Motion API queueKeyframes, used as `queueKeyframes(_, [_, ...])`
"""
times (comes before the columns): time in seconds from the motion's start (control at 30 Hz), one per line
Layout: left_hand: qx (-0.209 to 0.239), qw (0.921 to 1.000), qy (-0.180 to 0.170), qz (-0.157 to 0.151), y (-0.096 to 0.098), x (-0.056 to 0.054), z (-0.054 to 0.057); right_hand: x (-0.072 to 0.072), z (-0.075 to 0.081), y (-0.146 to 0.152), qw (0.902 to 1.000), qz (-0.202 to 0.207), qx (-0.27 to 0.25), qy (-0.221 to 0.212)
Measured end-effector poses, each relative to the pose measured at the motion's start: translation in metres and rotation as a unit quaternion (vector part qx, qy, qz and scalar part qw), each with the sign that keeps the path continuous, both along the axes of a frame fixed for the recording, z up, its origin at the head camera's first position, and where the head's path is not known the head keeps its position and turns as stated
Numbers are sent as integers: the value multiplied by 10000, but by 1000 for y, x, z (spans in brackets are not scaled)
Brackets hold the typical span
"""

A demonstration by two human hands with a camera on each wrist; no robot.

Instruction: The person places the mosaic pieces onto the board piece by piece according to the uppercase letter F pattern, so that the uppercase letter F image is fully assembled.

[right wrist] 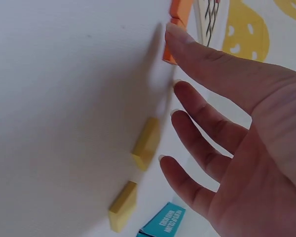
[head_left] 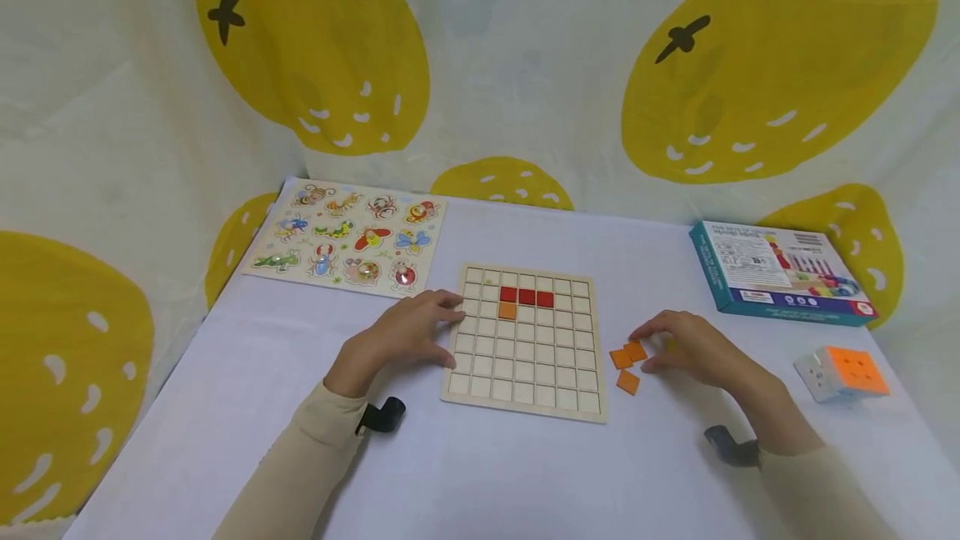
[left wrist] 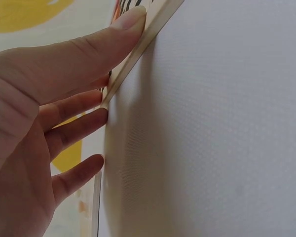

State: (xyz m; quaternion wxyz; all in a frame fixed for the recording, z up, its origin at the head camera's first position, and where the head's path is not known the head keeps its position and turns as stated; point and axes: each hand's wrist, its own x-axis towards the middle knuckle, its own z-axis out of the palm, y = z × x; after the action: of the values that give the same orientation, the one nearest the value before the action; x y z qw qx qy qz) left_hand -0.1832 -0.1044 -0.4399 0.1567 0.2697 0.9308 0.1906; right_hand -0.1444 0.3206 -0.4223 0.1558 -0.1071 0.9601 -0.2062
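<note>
Beige sleeves (head_left: 300,457) come nearest to the camera, at the lower edge of the head view; they stretch over a desk (head_left: 480,490) with a white cover; on it lies flat a wooden grid board (head_left: 524,350); three red tiles (head_left: 527,297) sit side by side in its second row from the far edge, and one orange tile (head_left: 507,310) sits directly below the leftmost red one.

The left hand (head_left: 408,327) is at the left edge of the board; its thumb and fingers are spread and relaxed, touching the rim without gripping around it; I judge that it steadies the board.

The right hand (head_left: 697,348) is on the other side, at three loose orange tiles (head_left: 622,359) which lie beside the board's right edge; its thumb and forefinger are parted and gently bent, with the fingertip at the nearest tile, and not gripping any tile that I can see; in the right wrist view two yellow pieces (right wrist: 147,143) lie on the desk near the same hand.

The step in hand, as I understand it, is to pick up one more orange tile for the board; the next move would call for closing thumb and forefinger on the thin edges, separating this tile from its close neighbour, and laying it squarely inside one cell, while the left hand prevents sliding; which cell is meant, I cannot tell.
</note>
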Motion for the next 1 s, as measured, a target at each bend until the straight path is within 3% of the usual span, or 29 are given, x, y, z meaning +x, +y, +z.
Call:
queueKeyframes(0.17, [-23,10000,72,7,-1,0,0,1,-5,-2,9995,131,12,299])
queueKeyframes(0.53, [46,10000,71,-4,-1,1,-1,1,-10,-2,9993,155,242,245])
queueKeyframes(1.0, [20,10000,86,-1,-1,0,-2,5,2,-5,9999,-135,-38,20])
